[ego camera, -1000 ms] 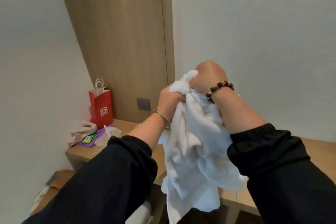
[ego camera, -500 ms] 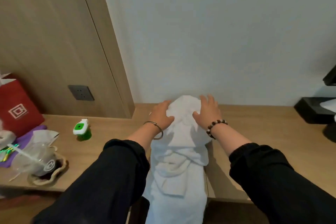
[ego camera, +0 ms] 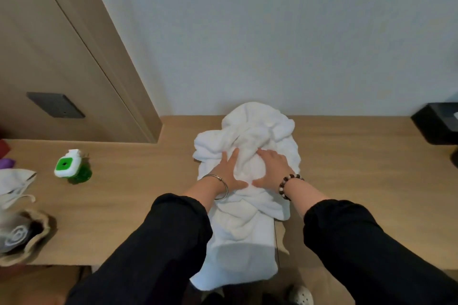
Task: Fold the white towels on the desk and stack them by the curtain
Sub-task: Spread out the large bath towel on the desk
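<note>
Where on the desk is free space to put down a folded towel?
Bare desk lies between the green bottle and the white towel, and between the towel and the black box at right. The left end is crowded with cloth.

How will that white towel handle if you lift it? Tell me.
Probably floppy: the towel lies bunched in soft folds and droops over the desk edge. It may slide off if nudged forward, since much hangs down.

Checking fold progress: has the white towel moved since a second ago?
Yes. The white towel, held bunched above the desk a second ago, now lies on it, far end at the wall, with left hand and right hand pressing on it.
</note>
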Demonstrator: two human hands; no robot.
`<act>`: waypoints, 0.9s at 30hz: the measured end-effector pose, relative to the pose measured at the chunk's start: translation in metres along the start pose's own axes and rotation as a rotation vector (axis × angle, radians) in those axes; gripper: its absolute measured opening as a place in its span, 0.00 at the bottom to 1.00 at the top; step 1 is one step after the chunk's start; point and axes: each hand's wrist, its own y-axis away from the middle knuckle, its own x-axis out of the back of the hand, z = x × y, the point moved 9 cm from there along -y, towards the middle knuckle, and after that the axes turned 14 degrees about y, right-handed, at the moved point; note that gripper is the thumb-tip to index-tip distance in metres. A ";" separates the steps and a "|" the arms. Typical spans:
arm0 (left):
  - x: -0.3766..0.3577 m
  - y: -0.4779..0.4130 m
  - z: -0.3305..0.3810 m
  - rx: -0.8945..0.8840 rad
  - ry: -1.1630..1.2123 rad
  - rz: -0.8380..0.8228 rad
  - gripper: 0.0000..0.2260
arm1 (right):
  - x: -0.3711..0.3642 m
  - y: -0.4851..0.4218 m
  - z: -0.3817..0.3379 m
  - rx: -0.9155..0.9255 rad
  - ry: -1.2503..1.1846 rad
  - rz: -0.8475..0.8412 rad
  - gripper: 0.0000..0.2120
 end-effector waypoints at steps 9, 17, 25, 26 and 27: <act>0.020 0.008 0.055 -0.113 0.438 0.520 0.29 | 0.051 -0.010 0.063 0.022 -0.406 0.257 0.09; -0.048 0.009 0.086 0.131 -0.045 0.549 0.37 | 0.139 -0.006 0.241 -0.394 -0.434 0.458 0.14; -0.101 0.033 0.030 0.347 -0.286 0.461 0.52 | 0.074 0.015 0.083 0.259 0.148 0.179 0.35; -0.102 0.039 0.016 0.370 -0.295 0.477 0.52 | 0.049 0.016 0.076 0.279 0.244 0.075 0.39; -0.102 0.043 0.005 0.378 -0.296 0.492 0.51 | 0.026 0.017 0.073 0.294 0.312 -0.004 0.43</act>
